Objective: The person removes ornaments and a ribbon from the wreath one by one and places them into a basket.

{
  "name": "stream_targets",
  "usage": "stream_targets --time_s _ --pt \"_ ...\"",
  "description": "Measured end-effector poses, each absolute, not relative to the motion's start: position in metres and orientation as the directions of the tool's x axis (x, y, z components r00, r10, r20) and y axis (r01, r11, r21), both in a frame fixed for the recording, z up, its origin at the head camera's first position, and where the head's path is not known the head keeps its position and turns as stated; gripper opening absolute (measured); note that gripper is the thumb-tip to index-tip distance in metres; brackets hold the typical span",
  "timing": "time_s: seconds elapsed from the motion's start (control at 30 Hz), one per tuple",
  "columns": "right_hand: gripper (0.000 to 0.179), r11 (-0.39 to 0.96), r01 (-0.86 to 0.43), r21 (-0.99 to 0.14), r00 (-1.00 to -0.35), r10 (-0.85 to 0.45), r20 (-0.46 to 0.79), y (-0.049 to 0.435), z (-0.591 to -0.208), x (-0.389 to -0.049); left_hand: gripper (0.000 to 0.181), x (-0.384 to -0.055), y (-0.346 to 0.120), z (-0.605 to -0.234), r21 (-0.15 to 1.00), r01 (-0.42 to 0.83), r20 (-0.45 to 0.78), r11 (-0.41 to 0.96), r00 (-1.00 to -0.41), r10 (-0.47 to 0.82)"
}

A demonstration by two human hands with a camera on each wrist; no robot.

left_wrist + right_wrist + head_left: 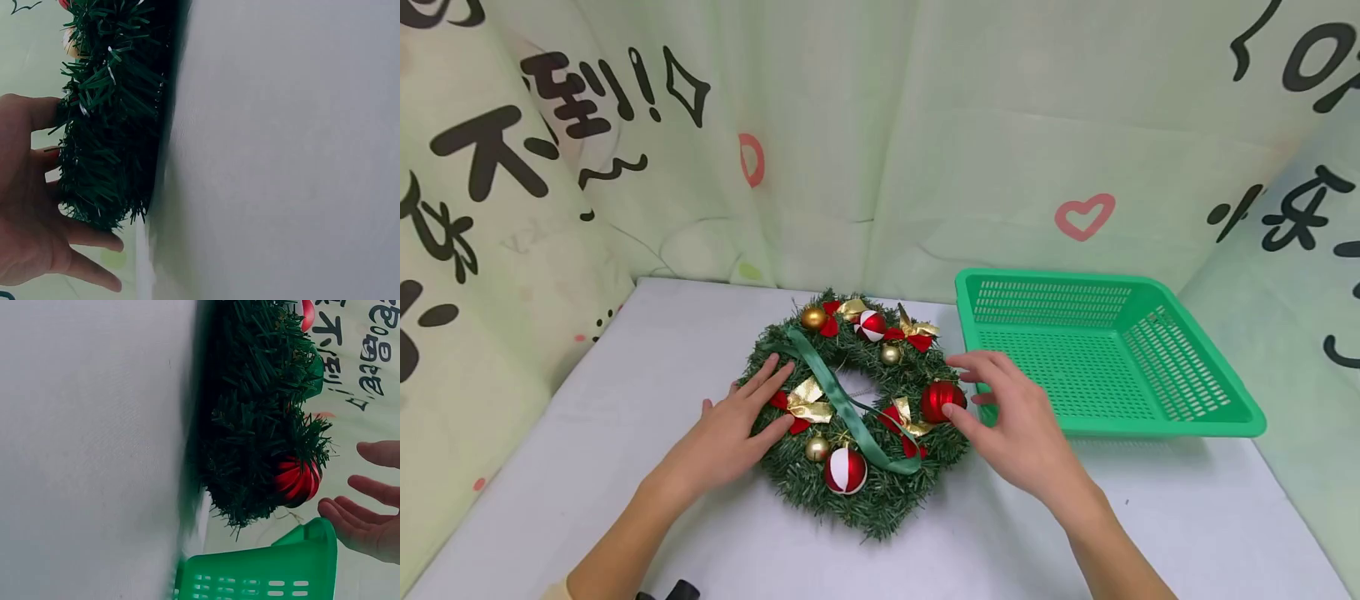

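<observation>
A green Christmas wreath (pixel 865 508) lies on the white table, trimmed with gold-and-red bows (pixel 808 402), small gold balls and red-and-white baubles (pixel 846 471). A loose green ribbon (pixel 831 385) runs across its middle. My left hand (pixel 730 433) rests on the wreath's left side with fingers spread; the left wrist view shows the palm against the green bristles (pixel 106 144). At the wreath's right side, my right hand (pixel 1011 417) hovers by a shiny red bauble (pixel 942 402), fingers loosely bent. In the right wrist view a gap separates those fingers from the red bauble (pixel 297 481).
A green plastic basket (pixel 1180 429) with slotted walls stands at the right, close behind my right hand. A printed curtain (pixel 880 150) hangs behind the table (pixel 647 375) and along both sides. Part of a black object (pixel 681 590) shows at the bottom edge.
</observation>
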State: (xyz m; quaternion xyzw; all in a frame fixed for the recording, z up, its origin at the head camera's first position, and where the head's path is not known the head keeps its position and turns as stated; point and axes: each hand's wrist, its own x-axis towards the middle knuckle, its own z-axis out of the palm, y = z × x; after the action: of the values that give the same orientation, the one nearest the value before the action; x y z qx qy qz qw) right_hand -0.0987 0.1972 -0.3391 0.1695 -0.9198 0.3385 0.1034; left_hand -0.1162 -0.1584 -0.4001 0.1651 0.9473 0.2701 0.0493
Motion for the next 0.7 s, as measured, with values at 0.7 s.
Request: stream_targets --time_s 0.7 --pt "0.051 0.736 -0.353 -0.577 -0.935 -0.256 0.246 0.182 -0.341 -0.094 0.072 -0.123 -0.167 -0.409 0.598 0.309 -0.024 0.740 -0.916 0.402"
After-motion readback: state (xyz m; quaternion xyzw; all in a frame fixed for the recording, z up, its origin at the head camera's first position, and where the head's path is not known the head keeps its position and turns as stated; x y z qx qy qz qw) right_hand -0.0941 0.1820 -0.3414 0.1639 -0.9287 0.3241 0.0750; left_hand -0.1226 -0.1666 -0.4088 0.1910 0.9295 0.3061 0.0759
